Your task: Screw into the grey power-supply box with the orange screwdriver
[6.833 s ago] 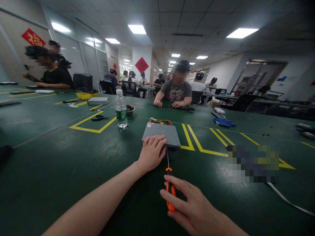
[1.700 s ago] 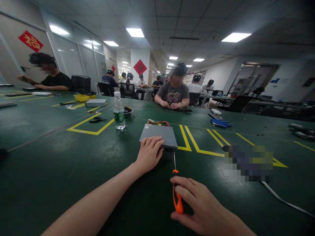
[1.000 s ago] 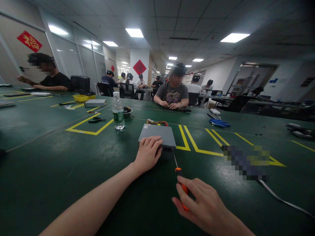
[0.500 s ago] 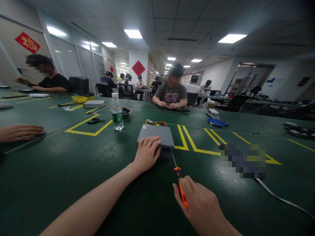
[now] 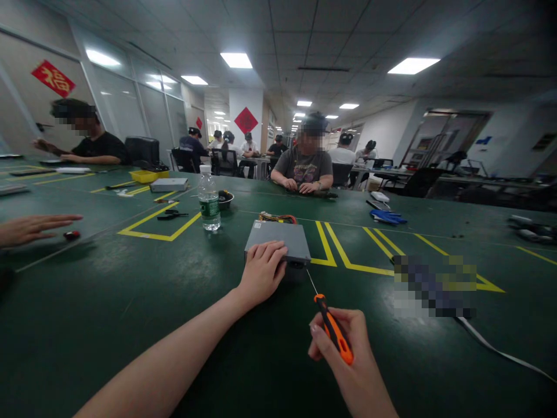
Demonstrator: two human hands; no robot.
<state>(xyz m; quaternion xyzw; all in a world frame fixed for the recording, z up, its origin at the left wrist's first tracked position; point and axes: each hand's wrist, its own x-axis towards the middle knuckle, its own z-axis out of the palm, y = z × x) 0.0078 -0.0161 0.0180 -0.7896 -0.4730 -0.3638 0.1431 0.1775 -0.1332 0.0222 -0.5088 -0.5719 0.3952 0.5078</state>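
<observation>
A grey metal computer power supply (image 5: pixel 289 237) lies flat on the green table, a bundle of coloured wires (image 5: pixel 277 218) behind it. My left hand (image 5: pixel 266 268) grips its near left side, fingers over the top and thumb along the front. In my right hand (image 5: pixel 342 339) is an orange and black screwdriver (image 5: pixel 329 325), pinched around the handle. Its thin shaft points up and away to the lower right corner of the power supply's front. Whether the tip sits in a screw is too small to tell.
A water bottle (image 5: pixel 209 200) stands left of the power supply, near a small dark bowl (image 5: pixel 225 200). Blue gloves (image 5: pixel 387 217) lie to the right, beyond a blurred-out object (image 5: pixel 435 285) with a pale cable. Another person's hand (image 5: pixel 37 229) is at left; a co-worker (image 5: pixel 304 165) sits opposite.
My right hand has turned around the screwdriver, with the thumb now on the near side and more of the handle showing. The left hand stays put. At far left, the other person's hand has lifted, revealing a small red object.
</observation>
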